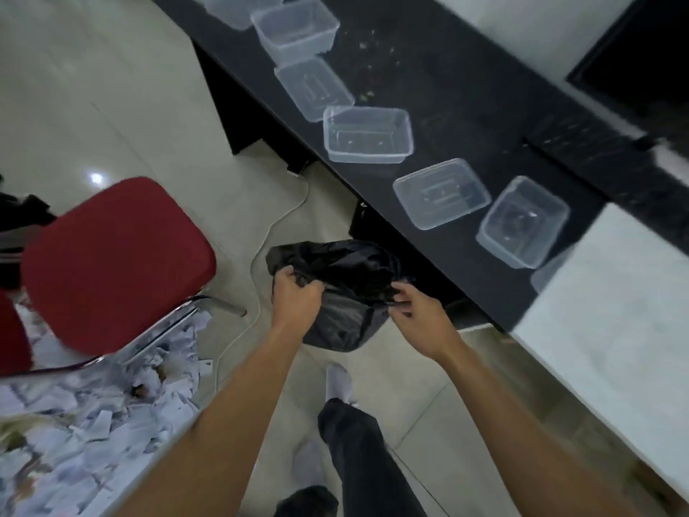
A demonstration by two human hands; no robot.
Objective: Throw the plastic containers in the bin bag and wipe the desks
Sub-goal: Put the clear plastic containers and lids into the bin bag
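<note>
Black bin bag [343,289] gripped by left hand [294,296] and right hand [417,311], mouth being opened beside desk [466,151]. Plastic containers [367,134] lined on desk (none binned). Next: widen mouth, grab nearest.

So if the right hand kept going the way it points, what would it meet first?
The black bin bag, which the right hand is pinching; past it probably floor, though depth is unclear.
</note>
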